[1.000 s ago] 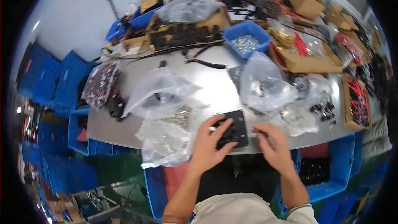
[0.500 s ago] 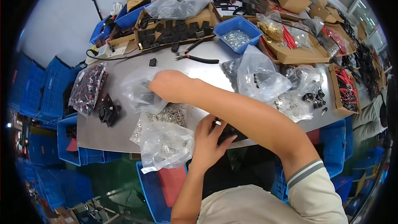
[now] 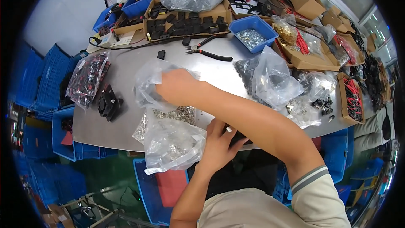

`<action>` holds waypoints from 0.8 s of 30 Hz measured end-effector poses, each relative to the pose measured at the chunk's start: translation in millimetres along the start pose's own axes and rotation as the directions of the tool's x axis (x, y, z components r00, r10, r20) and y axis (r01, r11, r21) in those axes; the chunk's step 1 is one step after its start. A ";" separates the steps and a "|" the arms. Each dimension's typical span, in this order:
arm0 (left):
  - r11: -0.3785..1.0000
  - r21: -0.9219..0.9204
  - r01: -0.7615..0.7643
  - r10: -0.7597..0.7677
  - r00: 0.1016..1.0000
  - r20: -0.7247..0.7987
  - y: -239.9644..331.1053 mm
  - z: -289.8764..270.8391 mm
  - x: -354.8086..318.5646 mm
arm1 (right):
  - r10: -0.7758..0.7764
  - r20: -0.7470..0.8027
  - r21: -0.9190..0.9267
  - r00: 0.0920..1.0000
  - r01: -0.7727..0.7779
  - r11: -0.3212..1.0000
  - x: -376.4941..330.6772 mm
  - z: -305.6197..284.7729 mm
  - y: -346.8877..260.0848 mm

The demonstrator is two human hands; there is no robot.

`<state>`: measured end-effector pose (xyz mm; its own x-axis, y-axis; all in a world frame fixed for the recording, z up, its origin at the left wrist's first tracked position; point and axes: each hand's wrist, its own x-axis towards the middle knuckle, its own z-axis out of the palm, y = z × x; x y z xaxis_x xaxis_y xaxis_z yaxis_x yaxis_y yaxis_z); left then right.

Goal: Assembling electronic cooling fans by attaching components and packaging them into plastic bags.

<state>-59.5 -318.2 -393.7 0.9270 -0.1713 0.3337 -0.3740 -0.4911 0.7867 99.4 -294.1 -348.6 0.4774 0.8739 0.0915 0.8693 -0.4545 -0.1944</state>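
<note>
My right hand (image 3: 179, 86) reaches across to the left with its fingers inside a clear plastic bag (image 3: 145, 82); the bag and wrist hide the fingertips. Below my right forearm, near the table's front edge, my left hand (image 3: 218, 145) is closed around a black part (image 3: 237, 137), mostly covered by the forearm. A small white piece (image 3: 229, 129) shows by its fingers. Beside the left hand lies another clear bag (image 3: 173, 143), with many small metal rings (image 3: 181, 115) at its far side. A black cooling fan (image 3: 108, 103) stands farther left, next to a bag of red and black parts (image 3: 87, 78).
Cutting pliers (image 3: 209, 52) and a small black block (image 3: 161, 54) lie on the metal table (image 3: 126, 135). Behind are a carton of black blocks (image 3: 185, 25) and a blue bin of metal pieces (image 3: 253, 36). Plastic bags (image 3: 274, 80) lie at right; a blue crate (image 3: 141, 194) is below.
The whole view has shifted a little, so the table's things appear farther right and higher at the back. My right hand stays in the bag; my left hand keeps hold of the black part.
</note>
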 end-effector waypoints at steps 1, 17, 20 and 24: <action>1.000 0.001 0.001 -0.001 1.000 -0.001 -0.4 0.3 0.2 | -0.011 -0.039 0.019 0.999 0.011 1.000 -1.4 0.0 1.2; 0.997 0.082 0.009 -0.008 1.000 -0.023 8.7 -3.2 8.0 | 0.645 0.043 0.994 0.763 -0.100 0.052 -206.5 -65.8 17.1; 0.995 0.095 -0.016 0.021 0.998 -0.055 8.0 0.2 9.5 | 0.737 0.080 0.995 0.671 -0.098 -0.019 -256.5 -43.4 4.5; 0.997 0.066 0.039 -0.035 0.998 -0.057 11.3 3.0 9.5 | 0.759 0.195 0.950 0.621 0.074 -0.304 -292.4 -22.9 -5.9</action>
<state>-54.9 -327.9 -383.2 0.9365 -0.1050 0.3346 -0.3347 -0.5524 0.7634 -42.4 -550.9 -351.8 0.9314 0.2314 -0.2809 -0.3509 0.3663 -0.8618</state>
